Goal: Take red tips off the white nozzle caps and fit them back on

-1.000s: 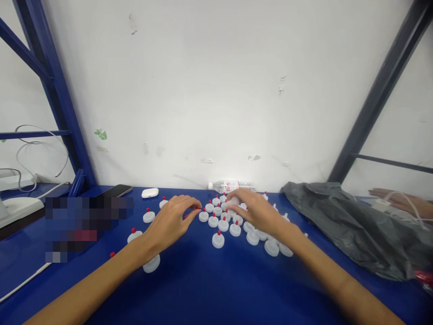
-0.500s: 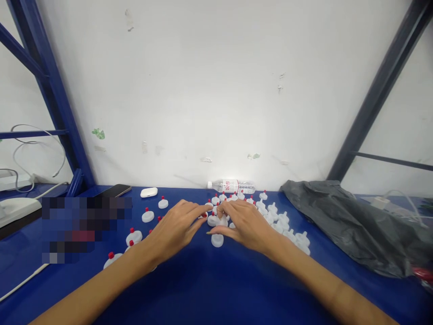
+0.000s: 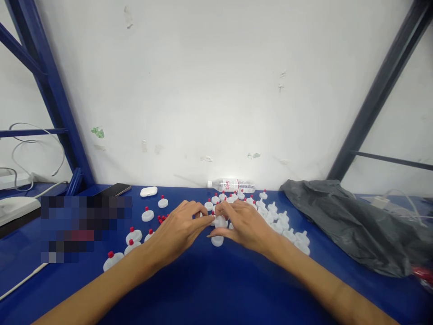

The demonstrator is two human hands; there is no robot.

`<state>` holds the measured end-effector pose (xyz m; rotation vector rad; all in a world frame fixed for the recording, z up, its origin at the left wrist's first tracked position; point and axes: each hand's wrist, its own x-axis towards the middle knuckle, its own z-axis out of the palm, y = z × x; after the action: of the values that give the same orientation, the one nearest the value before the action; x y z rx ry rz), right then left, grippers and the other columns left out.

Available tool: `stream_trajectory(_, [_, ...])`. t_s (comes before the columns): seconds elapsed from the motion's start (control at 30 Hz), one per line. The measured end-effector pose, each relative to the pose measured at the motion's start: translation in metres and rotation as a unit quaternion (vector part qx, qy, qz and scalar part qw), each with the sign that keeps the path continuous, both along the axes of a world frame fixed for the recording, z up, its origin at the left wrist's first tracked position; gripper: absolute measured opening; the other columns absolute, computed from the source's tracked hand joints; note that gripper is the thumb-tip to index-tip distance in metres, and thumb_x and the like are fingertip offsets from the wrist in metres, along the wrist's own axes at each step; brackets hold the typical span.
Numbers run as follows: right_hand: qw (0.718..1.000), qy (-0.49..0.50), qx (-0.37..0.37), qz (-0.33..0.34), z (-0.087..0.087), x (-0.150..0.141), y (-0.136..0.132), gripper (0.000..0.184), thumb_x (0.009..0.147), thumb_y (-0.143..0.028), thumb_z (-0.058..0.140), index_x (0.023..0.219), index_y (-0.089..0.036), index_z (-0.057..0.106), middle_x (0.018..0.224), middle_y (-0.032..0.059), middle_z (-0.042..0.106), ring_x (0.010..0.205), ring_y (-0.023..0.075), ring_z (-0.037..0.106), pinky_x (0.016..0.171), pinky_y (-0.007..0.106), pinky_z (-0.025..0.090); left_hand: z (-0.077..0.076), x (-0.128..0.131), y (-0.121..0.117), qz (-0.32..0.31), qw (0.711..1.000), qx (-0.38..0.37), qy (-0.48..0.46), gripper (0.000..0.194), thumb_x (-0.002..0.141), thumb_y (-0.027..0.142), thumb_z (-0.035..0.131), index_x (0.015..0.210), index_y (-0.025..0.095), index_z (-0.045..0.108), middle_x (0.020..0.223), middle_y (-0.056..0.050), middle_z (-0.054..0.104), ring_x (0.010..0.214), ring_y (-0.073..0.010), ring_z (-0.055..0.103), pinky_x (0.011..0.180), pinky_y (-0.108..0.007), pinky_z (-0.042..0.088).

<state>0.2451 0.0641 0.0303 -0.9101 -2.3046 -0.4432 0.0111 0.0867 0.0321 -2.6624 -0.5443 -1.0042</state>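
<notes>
My right hand [image 3: 241, 223] is closed with thumb and fingers around a translucent white spouted lid [image 3: 221, 222], tilted towards my left hand. My left hand [image 3: 187, 223] is pinched, its fingertips against the lid's spout. The small red cap in that pinch is mostly hidden by the fingers. Just below my right thumb stands another white lid [image 3: 217, 241]. Behind both hands are several white lids with red caps [image 3: 209, 205]. To the right of my right hand lie several uncapped spouted lids [image 3: 283, 218]. Loose red caps [image 3: 162, 219] lie beside my left hand.
Capped lids [image 3: 134, 234] stand at the left on the blue table [image 3: 216, 289]. A clear bottle [image 3: 233, 185] lies along the wall. A white earbud case [image 3: 149, 192] and a phone [image 3: 117, 190] are at the back left. A grey plastic bag [image 3: 348, 225] spreads at the right.
My right hand has come left and nearer from among the lids, carrying a spouted lid. My left hand has moved right with its pinch, and its fingertips now meet the lid's spout.
</notes>
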Motion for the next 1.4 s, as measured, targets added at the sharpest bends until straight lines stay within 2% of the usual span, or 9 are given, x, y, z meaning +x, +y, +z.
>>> stream_trajectory(0.17, [1.000,-0.005,-0.002,0.002,0.001,0.000,-0.003,0.033,0.101,-0.052,0.060,0.112,-0.022,0.054,0.088,0.0035,0.074,0.075,0.0206,0.070,0.069,0.031,0.049,-0.004,0.002,0.003,-0.003,1.000,-0.020,0.008,0.019,0.105,0.020,0.050,0.114,0.021,0.068,0.094,-0.002,0.074,0.080,-0.0179,0.061,0.070,-0.033,0.043])
stream_trajectory(0.33, [0.998,-0.044,-0.042,-0.018,0.005,-0.006,-0.007,0.033,0.095,-0.044,0.071,0.113,-0.022,0.054,0.097,0.0024,0.076,0.081,0.0203,0.073,0.070,0.030,0.052,-0.005,0.000,0.004,0.006,0.999,-0.036,0.022,0.023,0.105,0.016,0.048,0.112,0.024,0.068,0.094,-0.001,0.073,0.078,-0.0178,0.060,0.069,-0.034,0.040])
stream_trajectory(0.53, [0.989,-0.149,0.005,-0.025,0.006,-0.012,-0.008,0.027,0.098,-0.040,0.066,0.109,-0.017,0.058,0.091,0.0039,0.074,0.075,0.0218,0.072,0.073,0.035,0.055,-0.012,0.001,0.003,0.047,0.993,-0.084,0.061,0.027,0.105,0.014,0.044,0.106,0.025,0.069,0.095,-0.002,0.070,0.081,-0.0204,0.059,0.072,-0.035,0.041])
stream_trajectory(0.7, [0.996,-0.087,-0.033,-0.012,0.006,-0.010,-0.011,0.031,0.097,-0.040,0.068,0.117,-0.021,0.055,0.104,0.0062,0.074,0.092,0.0230,0.072,0.079,0.034,0.057,-0.012,0.001,0.008,0.095,0.991,-0.073,0.054,0.022,0.106,0.025,0.047,0.099,0.021,0.068,0.093,-0.003,0.071,0.079,-0.0214,0.060,0.072,-0.036,0.040])
stream_trajectory(0.77, [0.998,-0.049,-0.028,0.008,0.006,-0.009,-0.011,0.026,0.100,-0.034,0.065,0.119,-0.021,0.052,0.107,0.0074,0.072,0.096,0.0235,0.071,0.081,0.035,0.058,-0.010,0.000,0.010,0.102,0.992,-0.052,0.054,0.023,0.106,0.028,0.047,0.096,0.020,0.067,0.090,-0.003,0.070,0.078,-0.0219,0.058,0.071,-0.037,0.040])
stream_trajectory(0.93, [0.997,0.015,-0.006,0.075,0.003,-0.009,-0.010,0.003,0.106,-0.021,0.050,0.109,-0.022,0.049,0.103,0.0074,0.069,0.099,0.0221,0.068,0.086,0.036,0.058,-0.006,0.000,0.007,0.070,0.996,-0.037,0.049,0.031,0.108,0.028,0.042,0.086,0.020,0.062,0.081,-0.001,0.066,0.072,-0.0207,0.054,0.067,-0.035,0.038])
stream_trajectory(1.17, [0.993,-0.008,0.051,0.107,0.002,-0.009,-0.012,0.008,0.105,-0.015,0.049,0.107,-0.022,0.052,0.101,0.0078,0.070,0.103,0.0224,0.068,0.090,0.038,0.058,0.000,0.003,-0.008,0.013,0.986,-0.158,-0.040,0.032,0.106,0.020,0.042,0.080,0.021,0.060,0.075,0.001,0.063,0.070,-0.0176,0.054,0.066,-0.031,0.042])
stream_trajectory(1.3, [0.996,-0.027,0.016,0.084,0.013,-0.010,-0.011,0.010,0.107,-0.023,0.050,0.115,-0.021,0.054,0.108,0.0088,0.071,0.104,0.0235,0.068,0.092,0.040,0.058,0.005,0.005,-0.004,0.065,0.982,-0.176,-0.009,0.030,0.107,0.026,0.044,0.085,0.021,0.064,0.080,-0.001,0.066,0.076,-0.0198,0.057,0.071,-0.034,0.045])
stream_trajectory(1.4, [0.997,-0.056,-0.041,0.033,0.023,0.002,-0.004,0.020,0.105,-0.016,0.048,0.123,-0.020,0.055,0.119,0.0106,0.066,0.104,0.0235,0.066,0.089,0.039,0.058,0.004,0.005,0.004,0.131,0.982,-0.125,0.055,0.030,0.108,0.028,0.039,0.107,0.019,0.068,0.097,-0.006,0.070,0.090,-0.0246,0.059,0.082,-0.040,0.048])
